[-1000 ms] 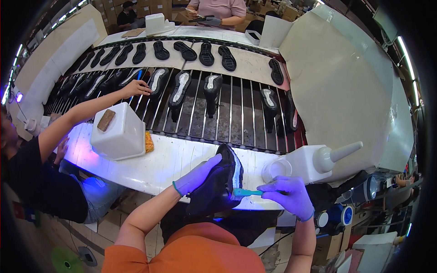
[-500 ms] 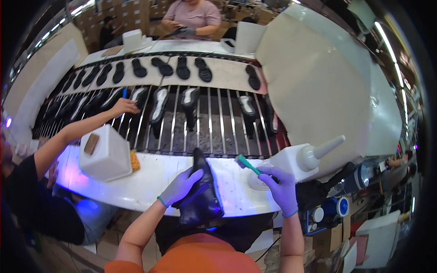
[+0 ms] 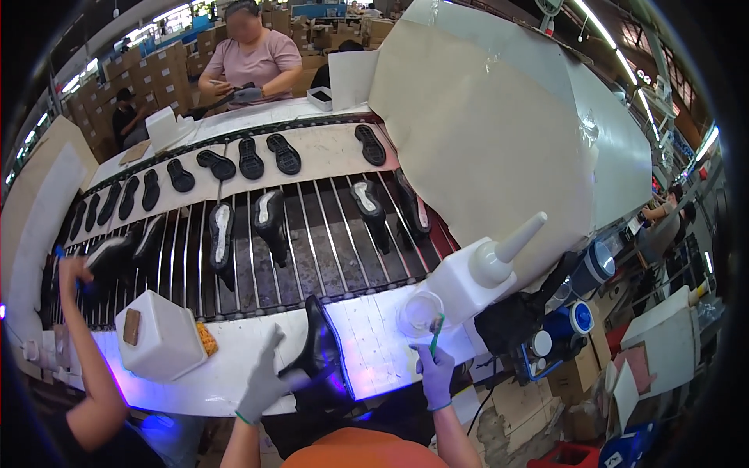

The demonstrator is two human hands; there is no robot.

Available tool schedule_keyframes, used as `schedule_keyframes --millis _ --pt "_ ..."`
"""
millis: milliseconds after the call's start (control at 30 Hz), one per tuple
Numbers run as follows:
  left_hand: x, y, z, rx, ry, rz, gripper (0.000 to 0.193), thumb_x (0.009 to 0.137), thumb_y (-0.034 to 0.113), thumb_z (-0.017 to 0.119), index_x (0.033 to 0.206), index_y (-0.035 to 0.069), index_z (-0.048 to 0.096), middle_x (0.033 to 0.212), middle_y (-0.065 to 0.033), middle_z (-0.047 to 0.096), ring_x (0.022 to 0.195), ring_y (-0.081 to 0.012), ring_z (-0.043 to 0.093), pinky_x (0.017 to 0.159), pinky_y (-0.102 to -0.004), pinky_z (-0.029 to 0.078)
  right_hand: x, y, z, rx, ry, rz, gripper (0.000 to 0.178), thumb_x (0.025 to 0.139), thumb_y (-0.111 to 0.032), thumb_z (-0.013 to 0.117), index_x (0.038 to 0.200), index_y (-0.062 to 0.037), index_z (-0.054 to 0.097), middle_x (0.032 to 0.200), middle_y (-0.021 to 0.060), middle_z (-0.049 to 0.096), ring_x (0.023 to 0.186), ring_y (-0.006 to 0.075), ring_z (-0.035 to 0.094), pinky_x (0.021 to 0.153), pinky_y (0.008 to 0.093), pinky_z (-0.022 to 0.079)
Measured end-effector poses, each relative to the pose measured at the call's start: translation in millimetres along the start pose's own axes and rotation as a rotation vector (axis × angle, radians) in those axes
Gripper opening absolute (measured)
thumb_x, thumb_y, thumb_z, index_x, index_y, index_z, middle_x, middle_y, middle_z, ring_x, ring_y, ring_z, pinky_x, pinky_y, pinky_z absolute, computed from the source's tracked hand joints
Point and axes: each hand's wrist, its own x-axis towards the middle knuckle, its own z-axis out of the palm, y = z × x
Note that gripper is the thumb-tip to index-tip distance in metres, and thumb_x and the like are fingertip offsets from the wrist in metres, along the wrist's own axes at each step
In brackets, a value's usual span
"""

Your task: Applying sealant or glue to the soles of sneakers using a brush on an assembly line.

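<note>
A black leather boot (image 3: pixel 321 347) lies at the front edge of the white worktop, its narrow end pointing toward the conveyor. My left hand (image 3: pixel 267 382), in a pale glove, is just left of the boot with fingers stretched out and nothing held. Its thumb reaches toward the boot; whether they touch I cannot tell. My gloved right hand (image 3: pixel 434 376) is closed on a small green brush (image 3: pixel 438 326) held upright. The brush is at the right rim of a clear round cup (image 3: pixel 417 316); whether its bristles are inside I cannot tell.
A white long-nozzled bottle (image 3: pixel 476 277) stands behind the cup. Ahead, a metal-rod conveyor (image 3: pixel 312 226) carries shoes, and black soles (image 3: pixel 250 160) line the shelf beyond. At left are a white container (image 3: pixel 160 335) and a co-worker's arm (image 3: pixel 97 366). Another person (image 3: pixel 261 58) works across.
My left hand has let go of the boot and opened beside it. My right hand has brought the brush to the cup. The view has shifted; the co-worker's hand is farther left.
</note>
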Motion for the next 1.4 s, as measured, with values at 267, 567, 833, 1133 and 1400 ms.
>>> schedule_keyframes --millis 267,567,833,1133,1400 --pt "-31 7 51 0.895 -0.241 0.140 0.129 0.054 0.053 0.085 0.151 0.001 0.015 0.150 -0.0337 0.015 0.135 -0.0575 0.018 0.107 -0.0661 0.021 15 41 20 0.037 0.153 -0.052 0.033 0.097 -0.022 0.057 0.079 0.0020 0.071 0.048 -0.0033 0.045 0.041 0.0054 0.039 0.042 0.0254 0.028" --pt "6 8 21 -0.392 -0.222 -0.007 0.115 0.066 0.040 0.080 0.151 0.001 0.013 0.132 -0.0176 0.048 0.113 -0.0237 0.055 0.094 -0.0333 0.046 11 51 14 -0.051 0.106 -0.127 0.028 0.093 -0.023 0.062 0.081 -0.0003 0.073 0.047 -0.0031 0.045 0.044 0.0044 0.042 0.044 0.0282 0.033" --pt "150 10 34 -0.853 0.009 0.080 0.082 0.076 0.011 0.071 0.146 0.011 0.028 0.102 -0.0055 0.056 0.082 -0.0139 0.057 0.069 -0.0274 0.049 18 55 18 -0.142 0.129 -0.167 0.027 0.092 -0.023 0.063 0.079 -0.0007 0.072 0.048 -0.0006 0.046 0.044 0.0063 0.043 0.046 0.0292 0.034" --pt "203 -87 92 -0.165 0.231 0.129 0.116 0.084 0.028 0.070 0.147 0.005 -0.025 0.154 -0.0332 0.012 0.145 -0.0348 0.021 0.115 -0.0359 0.023 19 49 18 -0.112 0.164 -0.137 0.027 0.093 -0.021 0.062 0.081 0.0006 0.072 0.049 -0.0004 0.048 0.045 0.0069 0.047 0.046 0.0281 0.036" --pt "183 -2 111 -0.327 0.186 0.238 0.071 0.099 0.010 0.044 0.152 0.005 -0.002 0.100 -0.0150 0.071 0.089 -0.0212 0.069 0.081 -0.0290 0.051 11 47 -15 -0.108 0.310 -0.218 0.034 0.098 -0.018 0.050 0.081 0.0029 0.070 0.055 0.0034 0.060 0.046 0.0076 0.052 0.047 0.0245 0.040"
